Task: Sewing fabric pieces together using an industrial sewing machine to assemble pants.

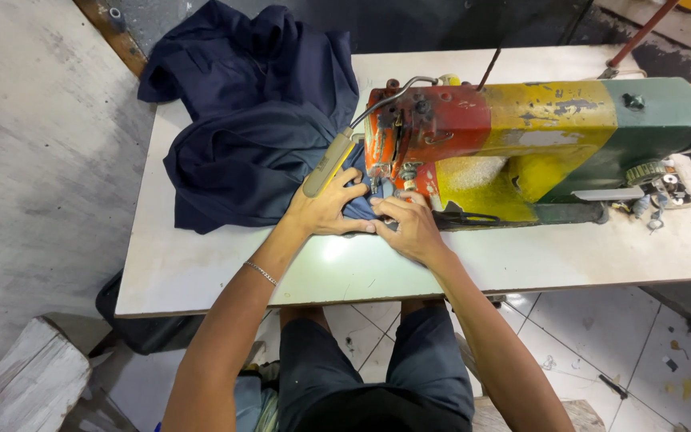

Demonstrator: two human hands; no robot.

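Head view: navy cloth (257, 128) is pressed flat under the needle of a sewing machine (521, 136) by the left hand (331, 210) and right hand (411, 228), close together, palms down. Sewing seems underway; steady feeding is likely needed next.

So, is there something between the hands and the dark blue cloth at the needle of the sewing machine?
Nothing visible. The left hand and the right hand both lie flat on the dark blue cloth, right in front of the sewing machine. The needle point itself is too small to see.
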